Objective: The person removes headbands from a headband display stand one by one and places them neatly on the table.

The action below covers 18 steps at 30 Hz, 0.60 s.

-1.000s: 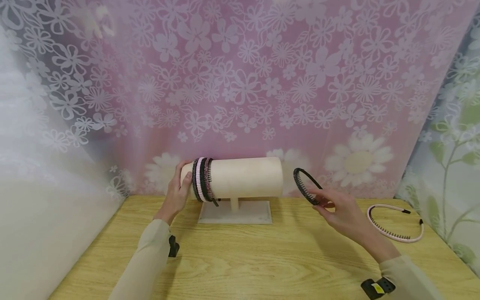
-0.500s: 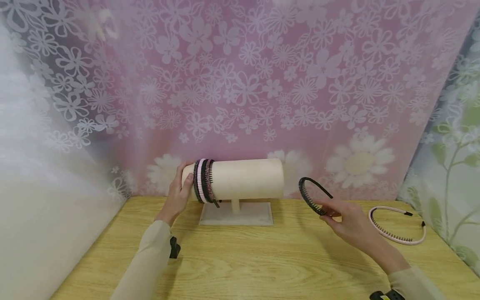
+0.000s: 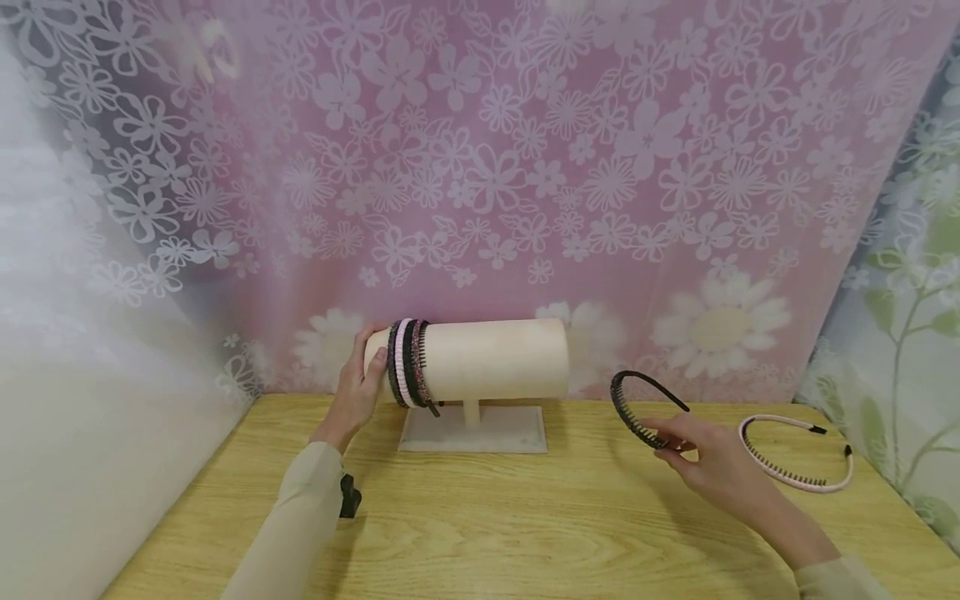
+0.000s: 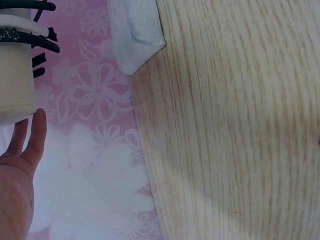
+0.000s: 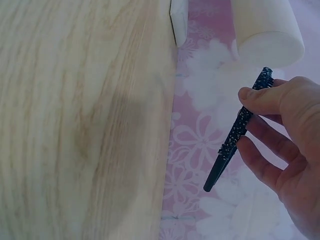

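A cream roll-shaped display stand (image 3: 495,360) stands at the back of the table. Several headbands circle its left part, among them a pink ribbed one (image 3: 402,367) between dark ones. My left hand (image 3: 351,404) grips the roll's left end, thumb in front; in the left wrist view two fingers (image 4: 36,135) touch the roll's end face. To the right of the stand, my right hand (image 3: 723,467) pinches a black toothed headband (image 3: 618,404) in the air, its loop rising to the left. Up close in the right wrist view, this headband (image 5: 232,132) shows pale speckles and a plain tip.
A pink headband (image 3: 836,487) with dark teeth and black tips lies on the wooden table (image 3: 480,525) at the right. The stand's flat pale base (image 3: 472,438) rests near the back edge. Behind hangs a pink floral curtain (image 3: 495,167), with pale panels on either side.
My right hand has moved right and down with the black headband, away from the stand. The left hand keeps its grip on the roll.
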Each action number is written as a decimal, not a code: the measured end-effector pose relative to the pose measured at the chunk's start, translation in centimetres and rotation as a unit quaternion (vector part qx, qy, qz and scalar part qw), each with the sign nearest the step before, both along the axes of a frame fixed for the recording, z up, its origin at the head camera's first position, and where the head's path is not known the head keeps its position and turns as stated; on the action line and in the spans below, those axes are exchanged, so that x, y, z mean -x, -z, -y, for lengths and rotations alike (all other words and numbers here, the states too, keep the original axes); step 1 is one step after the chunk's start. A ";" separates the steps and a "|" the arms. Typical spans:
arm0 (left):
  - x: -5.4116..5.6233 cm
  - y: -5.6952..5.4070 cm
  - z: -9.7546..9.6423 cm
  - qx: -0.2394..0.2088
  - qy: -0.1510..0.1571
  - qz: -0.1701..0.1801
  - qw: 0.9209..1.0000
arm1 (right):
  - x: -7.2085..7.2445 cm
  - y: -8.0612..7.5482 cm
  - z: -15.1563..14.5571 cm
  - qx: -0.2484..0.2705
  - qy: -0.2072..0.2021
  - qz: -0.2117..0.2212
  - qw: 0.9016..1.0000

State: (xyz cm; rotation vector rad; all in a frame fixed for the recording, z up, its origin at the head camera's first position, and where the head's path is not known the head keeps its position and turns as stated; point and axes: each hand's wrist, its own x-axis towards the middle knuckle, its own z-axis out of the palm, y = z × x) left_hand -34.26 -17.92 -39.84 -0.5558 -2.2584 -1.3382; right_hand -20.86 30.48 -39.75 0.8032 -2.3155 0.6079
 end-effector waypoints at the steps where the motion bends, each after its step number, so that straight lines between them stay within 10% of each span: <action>1: 0.0 0.0 0.0 0.000 0.000 0.000 1.000 | 0.0 0.1 -0.1 -0.001 0.001 0.001 1.000; 18: 0.0 0.0 -0.1 -0.002 -0.005 -0.011 1.000 | -0.2 2.2 -1.9 -0.038 0.027 0.007 0.999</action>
